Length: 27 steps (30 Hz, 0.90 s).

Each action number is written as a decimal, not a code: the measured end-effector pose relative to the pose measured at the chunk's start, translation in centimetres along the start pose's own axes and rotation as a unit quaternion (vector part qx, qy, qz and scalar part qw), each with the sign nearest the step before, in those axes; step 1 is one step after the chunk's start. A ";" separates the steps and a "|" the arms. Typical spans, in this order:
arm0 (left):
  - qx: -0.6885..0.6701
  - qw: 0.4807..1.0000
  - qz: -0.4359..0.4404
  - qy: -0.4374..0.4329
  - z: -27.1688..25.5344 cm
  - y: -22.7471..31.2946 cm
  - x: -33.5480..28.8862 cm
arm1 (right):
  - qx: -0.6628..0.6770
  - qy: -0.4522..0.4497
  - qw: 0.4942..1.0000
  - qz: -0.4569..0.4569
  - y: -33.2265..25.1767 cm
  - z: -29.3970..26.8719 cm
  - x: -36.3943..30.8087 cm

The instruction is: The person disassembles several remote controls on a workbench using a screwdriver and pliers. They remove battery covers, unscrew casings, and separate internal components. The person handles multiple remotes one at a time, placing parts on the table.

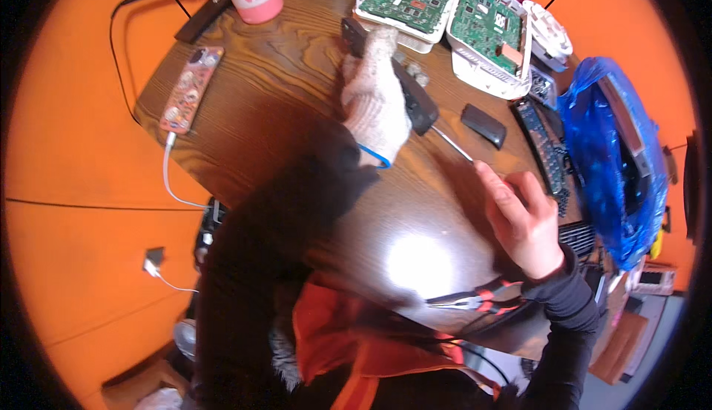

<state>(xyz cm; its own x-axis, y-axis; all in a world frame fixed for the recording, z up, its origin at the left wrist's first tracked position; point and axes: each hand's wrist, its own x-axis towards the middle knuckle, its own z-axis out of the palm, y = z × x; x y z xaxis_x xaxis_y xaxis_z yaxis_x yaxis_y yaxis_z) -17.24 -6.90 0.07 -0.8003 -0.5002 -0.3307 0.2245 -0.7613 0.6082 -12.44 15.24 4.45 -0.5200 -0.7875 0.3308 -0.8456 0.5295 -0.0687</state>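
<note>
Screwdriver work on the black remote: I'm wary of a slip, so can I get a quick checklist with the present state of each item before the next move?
1. Left hand, gloved, presses down on the black remote: ok.
2. Right hand grips the screwdriver: ok.
3. Screwdriver tip seated in the remote: cannot tell, the glove hides it.
4. Small black cover lies apart from the remote: ok.
5. Pliers lie at the table edge near the right wrist: not ok.
6. Open circuit boards lie beyond the remote: ok.

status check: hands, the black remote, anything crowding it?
Left hand, gloved, presses down on black remote. Right hand, bare, holds screwdriver, tip at the remote's near end. Small black cover beside it; pliers at table edge.
</note>
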 end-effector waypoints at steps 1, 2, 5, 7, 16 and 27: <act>0.009 1.000 0.004 0.014 0.1 0.3 -0.1 | -0.004 0.010 1.000 0.008 -0.7 0.1 -0.1; 0.013 1.000 0.002 0.012 0.1 0.5 -0.1 | -0.026 0.019 0.999 0.008 -1.2 0.4 -0.2; 0.009 1.000 0.008 0.022 0.5 0.6 0.0 | -0.062 0.041 0.997 -0.008 -1.8 1.2 -0.5; 0.020 1.000 -0.009 0.023 0.5 0.6 0.1 | -0.054 0.050 0.997 -0.006 -1.7 1.6 -0.6; 0.111 0.993 -0.019 0.025 -0.2 0.0 0.3 | 0.125 0.046 0.988 0.076 -1.5 2.5 -0.5; 0.058 0.998 -0.005 -0.006 -0.9 -0.1 0.7 | 0.062 0.051 0.996 0.039 -0.6 2.1 -0.4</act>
<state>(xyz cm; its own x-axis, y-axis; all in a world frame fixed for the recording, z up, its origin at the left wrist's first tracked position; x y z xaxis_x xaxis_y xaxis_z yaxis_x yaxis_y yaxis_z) -17.38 -7.52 -0.88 -0.8090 -0.4870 -0.3291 0.1510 -0.7133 0.6844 -11.96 14.56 2.43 -0.5756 -0.7056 0.4133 -0.8144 0.5402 -0.2118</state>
